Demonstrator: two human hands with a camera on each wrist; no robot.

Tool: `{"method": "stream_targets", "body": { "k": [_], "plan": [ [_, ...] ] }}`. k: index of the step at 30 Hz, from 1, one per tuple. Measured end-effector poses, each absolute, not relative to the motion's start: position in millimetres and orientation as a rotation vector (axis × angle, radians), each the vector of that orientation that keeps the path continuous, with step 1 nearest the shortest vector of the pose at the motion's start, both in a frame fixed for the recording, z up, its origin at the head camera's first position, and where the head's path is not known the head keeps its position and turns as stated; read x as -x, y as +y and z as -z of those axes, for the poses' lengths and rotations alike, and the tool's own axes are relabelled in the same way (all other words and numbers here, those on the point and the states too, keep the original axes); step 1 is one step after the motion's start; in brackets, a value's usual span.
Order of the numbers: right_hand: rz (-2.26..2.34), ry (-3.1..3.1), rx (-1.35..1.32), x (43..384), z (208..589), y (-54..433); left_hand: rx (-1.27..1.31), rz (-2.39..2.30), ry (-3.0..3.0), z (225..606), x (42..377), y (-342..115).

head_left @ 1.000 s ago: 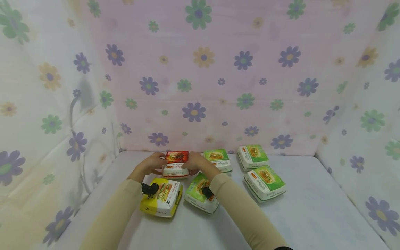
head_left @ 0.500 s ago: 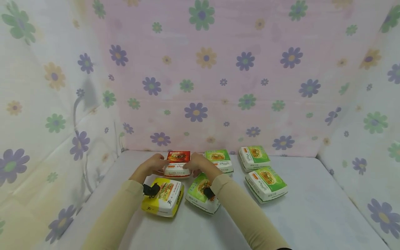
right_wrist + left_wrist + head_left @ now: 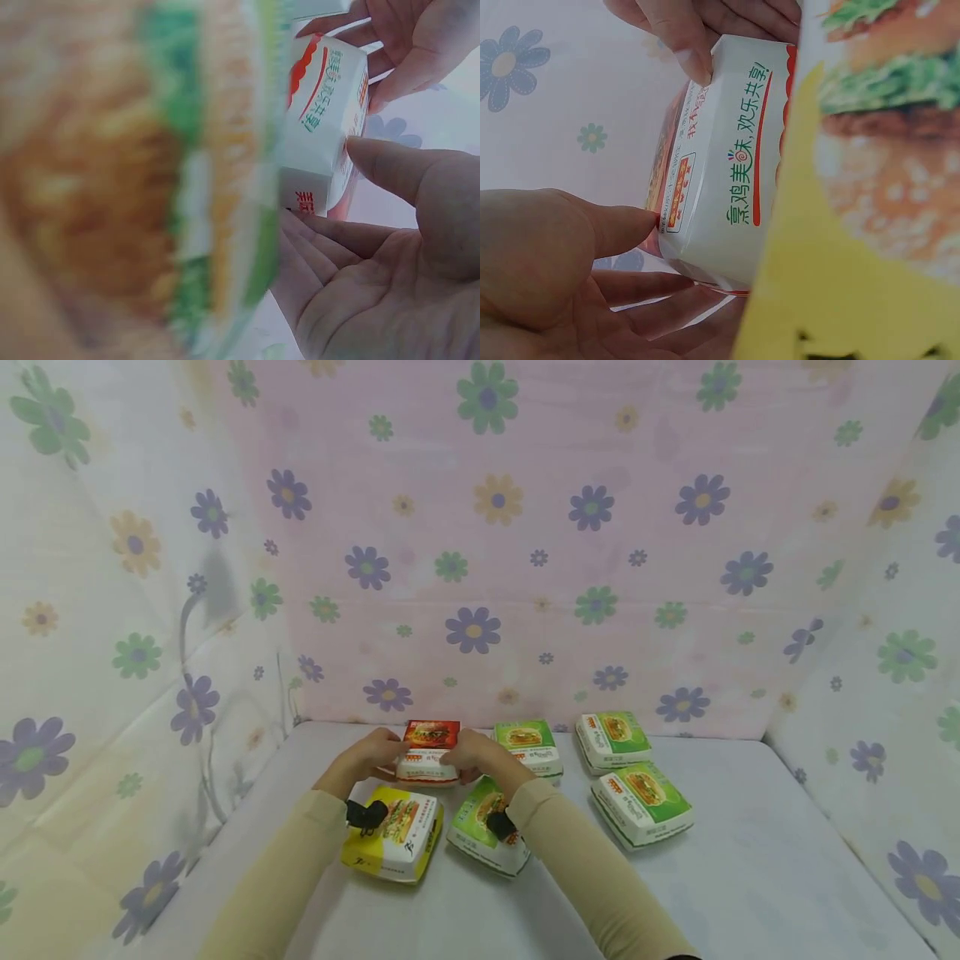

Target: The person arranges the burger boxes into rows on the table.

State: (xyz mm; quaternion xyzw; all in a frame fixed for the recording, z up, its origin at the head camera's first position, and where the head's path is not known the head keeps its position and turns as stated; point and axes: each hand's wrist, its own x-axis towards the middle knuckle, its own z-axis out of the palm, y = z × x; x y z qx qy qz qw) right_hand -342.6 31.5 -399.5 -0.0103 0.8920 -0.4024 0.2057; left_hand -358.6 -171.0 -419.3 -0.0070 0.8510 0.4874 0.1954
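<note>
A red-and-white burger box [image 3: 427,770] stands at the back left of the table, between my two hands. My left hand [image 3: 366,756] grips its left side, thumb at the top edge and fingers along the lower side, as the left wrist view shows. On the opposite side my right hand [image 3: 483,753] holds it the same way, its thumb [image 3: 386,161] against the upper edge. Below my left wrist lies a yellow-and-white burger box [image 3: 393,847], which fills the right of the left wrist view [image 3: 870,247]. A green-and-white burger box [image 3: 483,852] sits partly hidden under my right wrist.
Another green burger box [image 3: 527,742] stands just right of my right hand. Two more, one behind [image 3: 615,739] and one in front [image 3: 643,806], sit close together farther right. Flowered cloth walls [image 3: 480,568] enclose the white table [image 3: 757,860] at the back and sides.
The red-and-white burger box has shifted very slightly away from me, with both hands still on it. The head view has turned a little; the other boxes stay in place.
</note>
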Motion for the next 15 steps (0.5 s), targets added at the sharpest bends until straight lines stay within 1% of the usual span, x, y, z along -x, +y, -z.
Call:
{"method": "stream_targets", "body": {
  "k": [6,15],
  "plan": [
    [1.174,2.478,0.006,351,395,23,-0.02,-1.361,2.393,411,370,-178],
    [1.21,2.471,-0.075,364,395,14,0.044,-1.389,2.378,410,382,-181]
  ]
}}
